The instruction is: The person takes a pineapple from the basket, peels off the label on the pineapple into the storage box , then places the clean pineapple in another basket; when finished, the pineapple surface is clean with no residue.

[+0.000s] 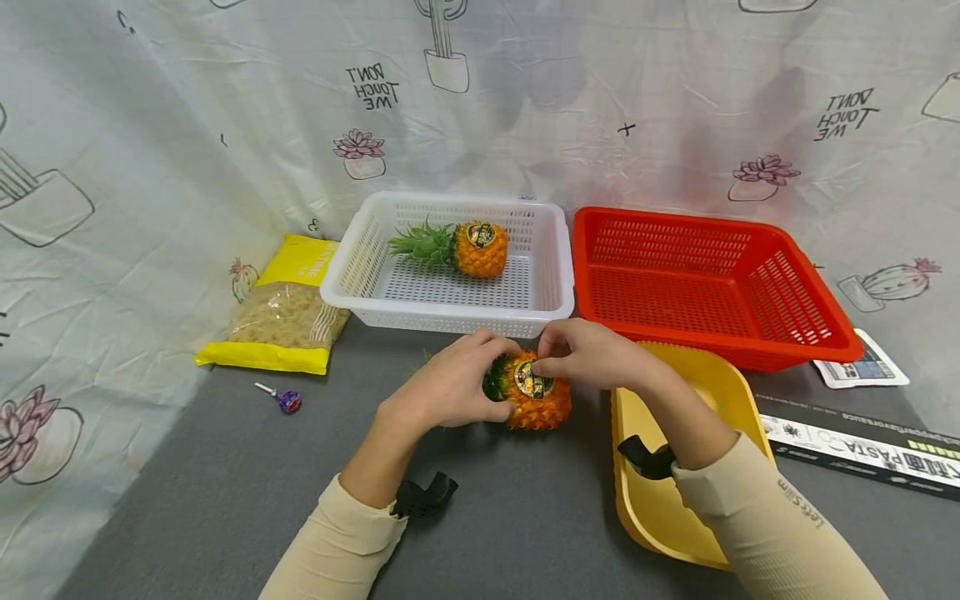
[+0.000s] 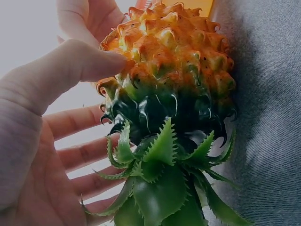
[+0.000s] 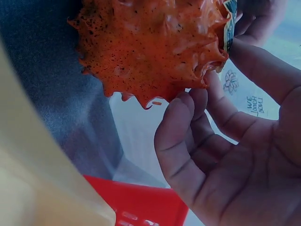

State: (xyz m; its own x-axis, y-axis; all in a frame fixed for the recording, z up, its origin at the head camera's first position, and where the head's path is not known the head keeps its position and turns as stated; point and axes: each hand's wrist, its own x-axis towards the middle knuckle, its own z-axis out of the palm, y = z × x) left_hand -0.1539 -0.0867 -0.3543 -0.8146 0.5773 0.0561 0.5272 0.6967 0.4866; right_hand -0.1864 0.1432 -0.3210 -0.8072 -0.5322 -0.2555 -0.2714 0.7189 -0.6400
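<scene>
A small orange pineapple (image 1: 536, 398) with a round label lies on the grey cloth in front of the white basket (image 1: 341, 279). My left hand (image 1: 468, 375) cups its green crown end; in the left wrist view the thumb (image 2: 101, 63) presses on the pineapple (image 2: 174, 61) while the fingers reach behind the leaves. My right hand (image 1: 566, 354) holds the base end. In the right wrist view its thumb lies by the label and its curled fingers (image 3: 176, 122) sit under the pineapple (image 3: 150, 42). A second pineapple (image 1: 480, 248) lies inside the white basket.
A red basket (image 1: 825, 333) stands right of the white one, and a yellow tray (image 1: 716, 383) lies under my right forearm. A yellow pasta bag (image 1: 288, 308) and a lollipop (image 1: 287, 401) lie at left. A black pasta box (image 1: 862, 442) and a card (image 1: 862, 367) lie at right.
</scene>
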